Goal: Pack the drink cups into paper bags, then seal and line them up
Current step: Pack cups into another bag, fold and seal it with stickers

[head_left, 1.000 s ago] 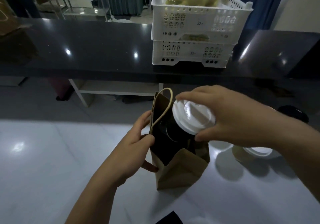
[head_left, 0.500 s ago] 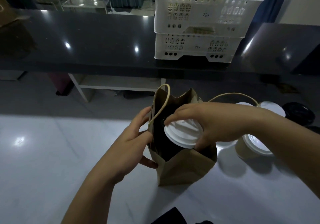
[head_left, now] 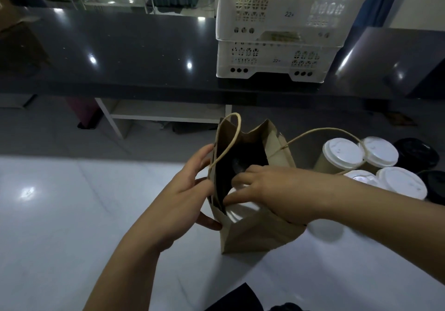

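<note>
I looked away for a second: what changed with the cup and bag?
The right hand has lowered the white-lidded cup from above the paper bag down into it, still gripping its lid. The left hand still holds the bag's edge open.

Cup [head_left: 240, 210]: only slivers of white lid show under the right hand [head_left: 279, 190]; the bag [head_left: 255, 236] wall hides its body.
Left hand [head_left: 183, 197]: fingers [head_left: 204, 153] partly hidden at the bag's edge.
Crates [head_left: 277, 53]: upper one is cut by the top edge; its yellowish load cannot be told.
Near cups [head_left: 399, 185]: partly behind the right forearm.
Black round things [head_left: 416, 151]: dim, one cut by the right edge.
Dark shape [head_left: 240, 298]: cut off at the bottom edge, cannot be told.
</note>
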